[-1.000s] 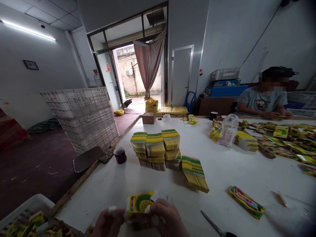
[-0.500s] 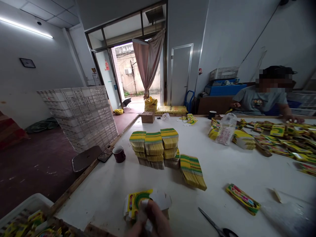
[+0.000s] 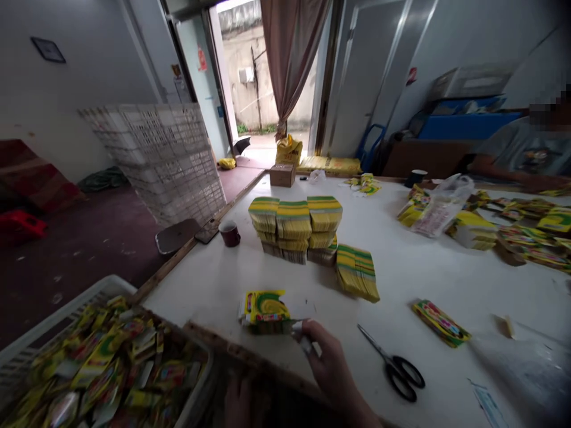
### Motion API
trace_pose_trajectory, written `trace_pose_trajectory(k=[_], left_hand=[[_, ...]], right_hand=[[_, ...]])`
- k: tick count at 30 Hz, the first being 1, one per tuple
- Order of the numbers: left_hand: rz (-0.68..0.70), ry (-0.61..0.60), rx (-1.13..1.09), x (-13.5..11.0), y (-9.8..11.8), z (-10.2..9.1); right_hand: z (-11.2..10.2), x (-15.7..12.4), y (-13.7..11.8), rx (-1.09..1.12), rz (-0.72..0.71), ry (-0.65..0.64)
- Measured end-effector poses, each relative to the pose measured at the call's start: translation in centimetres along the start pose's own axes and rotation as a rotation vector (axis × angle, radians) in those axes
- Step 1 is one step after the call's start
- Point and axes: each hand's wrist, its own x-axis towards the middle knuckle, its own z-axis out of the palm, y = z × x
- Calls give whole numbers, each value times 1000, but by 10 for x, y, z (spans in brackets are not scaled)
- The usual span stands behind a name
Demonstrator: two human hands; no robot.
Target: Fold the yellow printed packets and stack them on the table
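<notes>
A small stack of yellow-green printed cards [image 3: 264, 309] lies on the white table [image 3: 401, 273] near its front edge. My right hand [image 3: 330, 362] rests on the table just right of the stack, its taped fingertips touching the stack's right end. My left hand [image 3: 243, 401] is low at the bottom edge, below the table's front edge, blurred and dim; its fingers do not show clearly. A tall pile of bundled cards [image 3: 297, 229] stands in the middle of the table, with a leaning bundle [image 3: 357, 272] beside it.
Black scissors [image 3: 395, 365] lie right of my hand, a flat card packet [image 3: 439, 322] beyond. A white crate of loose cards [image 3: 98, 362] sits at lower left. A dark mug [image 3: 231, 233] and phone stand at the left edge. Another person [image 3: 530, 151] sits at the far right among scattered cards.
The stack went from both hands down onto the table. My left hand dropped below the table edge. The view tilted down and left, bringing the crate into sight.
</notes>
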Motion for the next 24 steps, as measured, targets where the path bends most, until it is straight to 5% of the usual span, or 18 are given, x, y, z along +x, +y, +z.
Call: trace_pose_trajectory(k=[4, 11, 15, 19, 24], left_hand=[[14, -74, 133, 0, -18, 5], [29, -64, 118, 15, -12, 5], [24, -34, 115, 17, -17, 2], [63, -37, 91, 10, -11, -17], [198, -87, 23, -10, 18, -46]], right_hand=[[-1, -8, -10, 52, -1, -100], [28, -39, -31, 27, 99, -595], [49, -63, -19, -142, 265, -841], [69, -77, 7, -255, 351, -807], [88, -78, 24, -9, 457, -776]])
